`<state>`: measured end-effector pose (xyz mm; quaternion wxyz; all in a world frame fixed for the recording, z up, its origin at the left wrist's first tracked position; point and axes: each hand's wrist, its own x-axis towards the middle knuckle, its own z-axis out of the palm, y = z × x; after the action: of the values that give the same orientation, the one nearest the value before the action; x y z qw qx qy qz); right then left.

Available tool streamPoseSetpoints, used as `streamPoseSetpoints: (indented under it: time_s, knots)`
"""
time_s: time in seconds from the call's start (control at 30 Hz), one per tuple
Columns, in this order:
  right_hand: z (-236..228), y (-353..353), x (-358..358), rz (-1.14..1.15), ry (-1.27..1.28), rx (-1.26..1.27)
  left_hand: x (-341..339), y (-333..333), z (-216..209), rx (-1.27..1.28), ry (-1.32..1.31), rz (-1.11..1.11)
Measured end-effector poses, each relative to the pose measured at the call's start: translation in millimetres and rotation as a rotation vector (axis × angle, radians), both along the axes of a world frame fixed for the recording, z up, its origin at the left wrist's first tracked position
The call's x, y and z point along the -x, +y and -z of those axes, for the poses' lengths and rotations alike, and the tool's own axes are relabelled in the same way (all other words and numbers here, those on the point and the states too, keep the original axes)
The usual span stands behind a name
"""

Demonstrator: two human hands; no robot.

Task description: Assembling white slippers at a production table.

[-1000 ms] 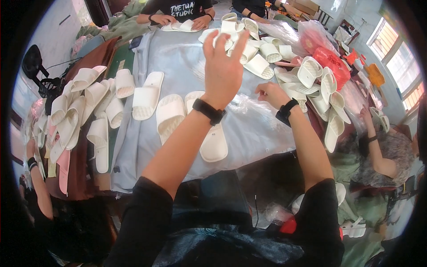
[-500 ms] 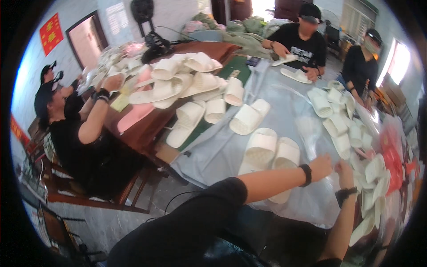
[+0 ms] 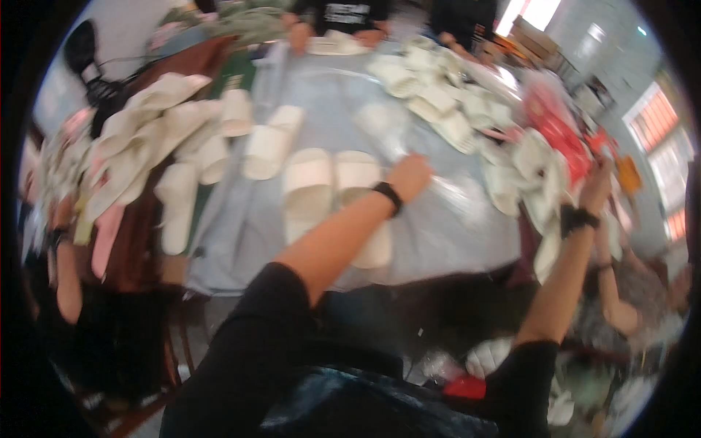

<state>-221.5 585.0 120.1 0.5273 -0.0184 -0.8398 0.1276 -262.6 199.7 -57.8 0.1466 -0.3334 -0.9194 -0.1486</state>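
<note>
My left hand [image 3: 410, 175], a black band on its wrist, lies over the grey-blue table cover [image 3: 453, 233], fingers curled on what looks like a clear plastic bag [image 3: 387, 131]. Just left of it a pair of white slippers [image 3: 328, 182] lies side by side, partly under my forearm. My right hand [image 3: 595, 186], also with a black wristband, reaches up into a heap of white slippers [image 3: 529, 171] at the table's right edge. Motion blur hides its fingers.
More white slippers are piled on the left [image 3: 146, 146], with a pink one [image 3: 106, 233] at the edge. Red packaging [image 3: 555, 124] lies at the right. Other people sit at the far end [image 3: 350, 14], at the left [image 3: 66, 270] and at the right [image 3: 628, 306].
The view has swung back from the left side toward the table's middle. My left hand, raised and spread a second ago, has come down and curled by the pair of slippers. My right hand has moved into the right heap.
</note>
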Motion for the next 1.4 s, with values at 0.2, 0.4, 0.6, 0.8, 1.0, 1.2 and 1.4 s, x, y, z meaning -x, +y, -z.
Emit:
streamPoseSetpoints:
  time_s: [0.2,0.4,0.6,0.8,1.0,1.2,1.4]
  knots:
    - [-55.0,-5.9,-70.9,0.07,0.122,0.255,-16.5,14.7,-28.1,0.029,0.054,0.02]
    - [-80.1,5.9,-84.1,-0.073,0.295,0.5,-16.7,19.5,-25.9,0.029,-0.031,-0.026]
    - [-85.2,-13.3,-93.4,-0.247,0.245,0.596,-13.4,10.0,-23.4,0.118,-0.015,-0.028]
    - [-69.3,-63.9,-112.4,-0.509,0.042,0.517,-79.1,-5.6,-103.5,-0.121,0.331,-0.07]
    - [-32.8,-172.2,-130.7,-0.621,-0.239,0.429,-176.9,-56.5,-147.5,-0.811,-0.339,0.253]
    - [6.7,-261.9,-157.6,-0.817,-0.696,0.076,-220.5,-79.8,-144.4,-0.906,-0.357,0.207]
    - [29.9,-303.2,-161.8,-1.02,-0.945,0.102,-227.1,-121.8,-112.1,-0.876,-0.06,0.072]
